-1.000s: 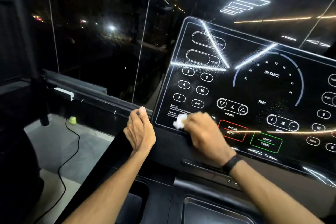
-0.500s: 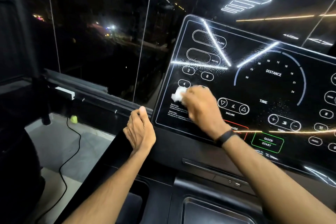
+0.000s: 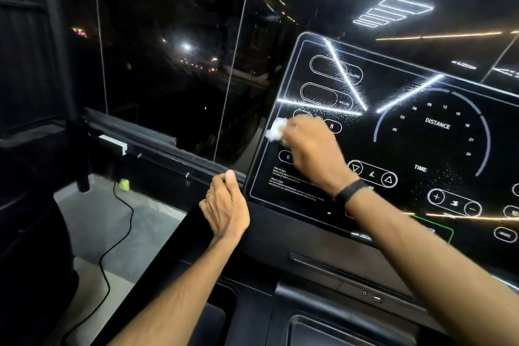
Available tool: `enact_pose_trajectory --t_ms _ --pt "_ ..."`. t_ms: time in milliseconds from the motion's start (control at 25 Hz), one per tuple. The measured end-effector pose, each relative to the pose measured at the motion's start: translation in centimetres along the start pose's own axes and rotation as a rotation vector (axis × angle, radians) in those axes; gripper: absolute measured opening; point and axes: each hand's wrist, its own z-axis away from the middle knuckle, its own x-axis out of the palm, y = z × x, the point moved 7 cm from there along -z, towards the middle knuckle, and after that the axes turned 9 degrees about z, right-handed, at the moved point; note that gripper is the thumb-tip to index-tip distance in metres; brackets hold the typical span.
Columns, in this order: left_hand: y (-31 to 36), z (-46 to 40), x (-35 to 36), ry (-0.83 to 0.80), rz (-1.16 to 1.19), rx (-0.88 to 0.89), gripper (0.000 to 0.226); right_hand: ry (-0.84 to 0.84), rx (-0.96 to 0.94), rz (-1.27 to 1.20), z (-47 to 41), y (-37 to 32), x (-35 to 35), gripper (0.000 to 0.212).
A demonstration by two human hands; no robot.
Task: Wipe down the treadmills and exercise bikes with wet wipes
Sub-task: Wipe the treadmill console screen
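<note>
A glossy black treadmill console [image 3: 415,149] with white button outlines and a DISTANCE dial fills the right half of the view. My right hand [image 3: 311,149] grips a crumpled white wet wipe [image 3: 276,129] and presses it against the console's left side, beside the round number buttons. My left hand [image 3: 226,206] sits at the console's lower left corner, fingers curled around its edge. A black band circles my right wrist. Wet smears show on the upper part of the panel.
Dark glass panes [image 3: 168,64] stand behind the console with city lights beyond. A black cable [image 3: 112,247] runs across the grey floor at the left, near a small yellow-green object [image 3: 123,184]. A recessed tray [image 3: 351,331] lies below the console.
My right hand has swept the wipe upward along the console's left side, from the bottom warning text to the upper number buttons. My left hand has stayed at the corner.
</note>
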Motion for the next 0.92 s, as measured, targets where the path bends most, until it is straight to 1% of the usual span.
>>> enact_pose_trajectory --t_ms 80,120,160,200,280,320,360,400,440,480,560,600,640,680,760,800,840,880,920 --pt "0.1 0.1 -0.1 0.006 -0.002 -0.005 0.072 0.085 0.21 -0.002 -2.5 3.7 -1.3 0.012" --pt "0.1 0.2 -0.2 0.012 -0.004 -0.008 0.072 0.113 0.237 -0.02 -2.6 3.1 -1.3 0.014" --pt "0.2 0.2 -0.2 0.016 -0.006 -0.008 0.072 0.106 0.201 -0.04 -1.8 1.0 -0.8 0.017" --pt "0.3 0.2 -0.2 0.017 -0.006 -0.009 0.072 0.057 0.106 -0.075 -0.4 -2.1 0.3 0.019" --pt "0.5 0.1 -0.3 0.016 0.001 -0.009 0.072 -0.076 -0.156 -0.146 4.0 -8.5 2.0 0.017" --pt "0.5 0.1 -0.4 0.018 0.004 -0.008 0.072 -0.126 -0.241 -0.145 5.2 -9.8 2.2 0.015" --pt "0.6 0.2 -0.4 0.021 0.003 -0.007 0.072 -0.149 -0.291 -0.137 5.1 -9.4 2.2 0.013" --pt "0.7 0.2 -0.5 0.023 0.001 -0.005 0.073 -0.151 -0.289 -0.115 3.8 -7.5 2.1 0.011" --pt "0.7 0.2 -0.4 0.022 0.0 -0.004 0.073 -0.117 -0.227 -0.08 1.6 -4.8 1.3 0.011" --pt "0.7 0.2 -0.4 0.019 0.0 -0.004 0.073 -0.07 -0.121 -0.043 -0.9 -1.4 0.3 0.012" --pt "0.8 0.4 -0.4 0.009 -0.009 -0.007 0.074 0.081 0.127 -0.011 -4.7 4.9 -2.1 0.012" --pt "0.8 0.4 -0.3 0.003 -0.016 -0.006 0.074 0.109 0.198 -0.031 -5.3 6.1 -2.4 0.012" --pt "0.9 0.3 -0.4 -0.001 -0.018 -0.004 0.074 0.109 0.219 -0.047 -4.9 5.4 -2.3 0.013" --pt "1.3 0.3 -0.4 0.001 -0.002 -0.009 0.073 0.089 0.171 -0.074 -4.0 3.4 -1.7 0.017" --pt "2.4 -0.1 -0.1 0.018 0.062 -0.049 0.066 -0.008 -0.049 -0.136 -0.5 -2.4 -0.1 0.021" --pt "3.2 -0.4 0.2 0.026 0.092 -0.064 0.061 -0.058 -0.153 -0.132 1.2 -4.4 0.3 0.019" --pt "3.8 -0.7 0.5 0.03 0.113 -0.057 0.058 -0.102 -0.226 -0.114 1.9 -4.7 0.5 0.014" --pt "4.2 -0.8 0.7 0.028 0.12 -0.04 0.057 -0.118 -0.26 -0.09 1.2 -3.5 0.4 0.012" --pt "4.5 -0.9 0.9 0.032 0.123 -0.016 0.059 -0.102 -0.217 -0.055 -0.8 -0.9 0.0 0.012"
